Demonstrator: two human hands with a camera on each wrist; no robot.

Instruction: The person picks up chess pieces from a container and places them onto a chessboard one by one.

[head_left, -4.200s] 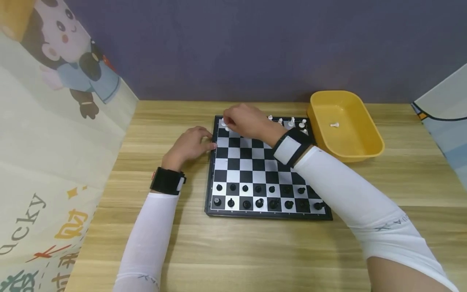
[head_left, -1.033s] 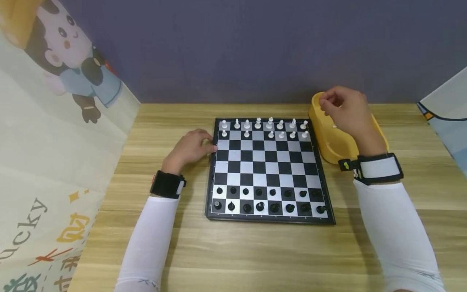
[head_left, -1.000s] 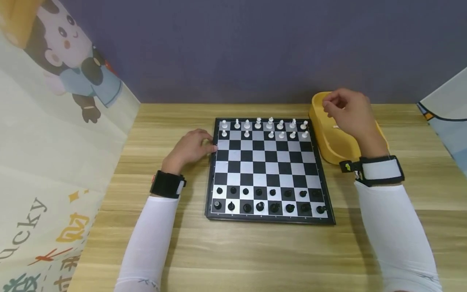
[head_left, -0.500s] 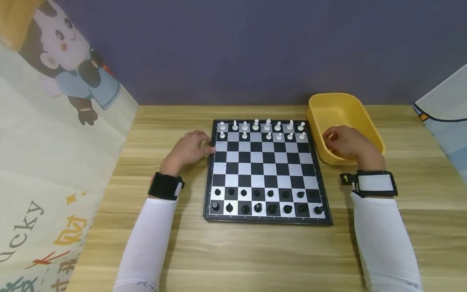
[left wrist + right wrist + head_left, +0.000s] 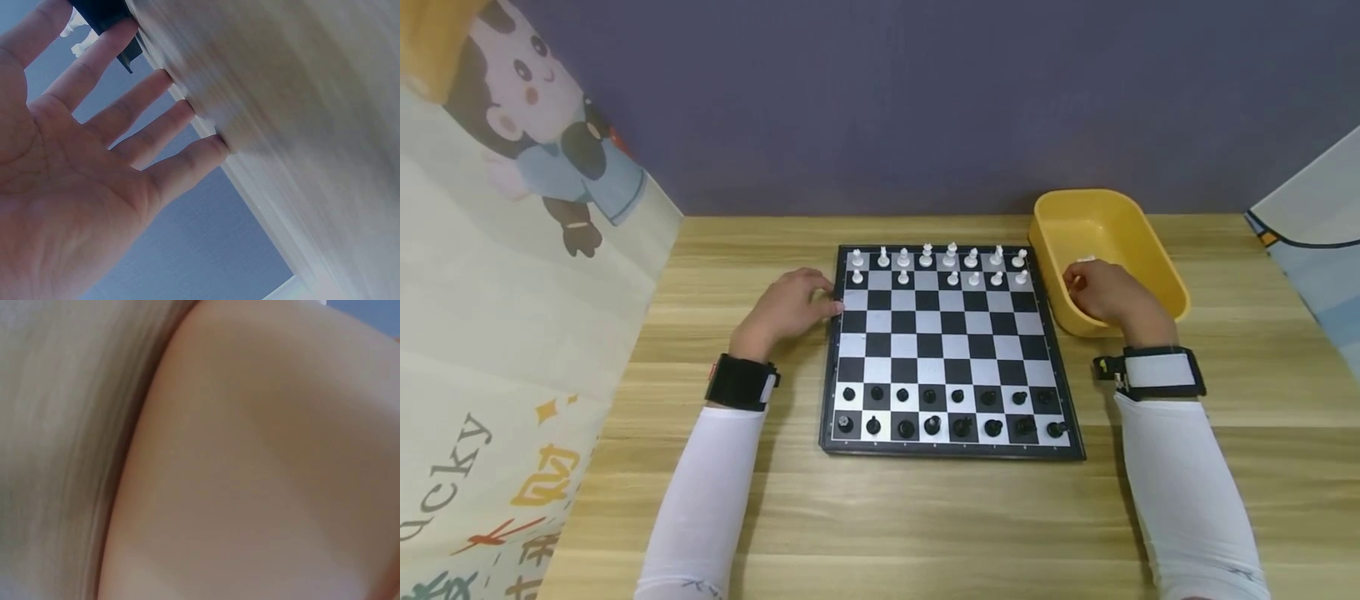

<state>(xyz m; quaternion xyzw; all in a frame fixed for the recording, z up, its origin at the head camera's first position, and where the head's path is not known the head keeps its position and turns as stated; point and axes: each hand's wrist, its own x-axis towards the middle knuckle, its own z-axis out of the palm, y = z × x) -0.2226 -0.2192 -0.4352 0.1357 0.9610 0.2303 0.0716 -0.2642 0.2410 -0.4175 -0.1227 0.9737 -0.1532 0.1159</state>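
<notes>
A chessboard (image 5: 898, 343) lies on the table, with black chess pieces (image 5: 932, 425) in two rows at the near side. White chess pieces (image 5: 927, 256) fill the far row; the white row before it has gaps at two squares. My left hand (image 5: 786, 308) rests beside the board's left edge, thumb touching it; the left wrist view shows its fingers (image 5: 125, 112) spread and fairly straight. My right hand (image 5: 1108, 292) is down inside the yellow tub (image 5: 1157, 250), fingers bent and fingertips hidden. A small white piece (image 5: 1087, 259) shows just beyond its knuckles.
The tub stands against the board's right edge, near the dark blue back wall (image 5: 925, 108). Its yellowish wall (image 5: 237, 475) fills most of the right wrist view. Wooden tabletop (image 5: 955, 517) extends in front of the board.
My right hand has gone from the far-left white pieces to above the tub, then down into it, shifting slightly in the last half second. My left hand has stayed at the board's edge.
</notes>
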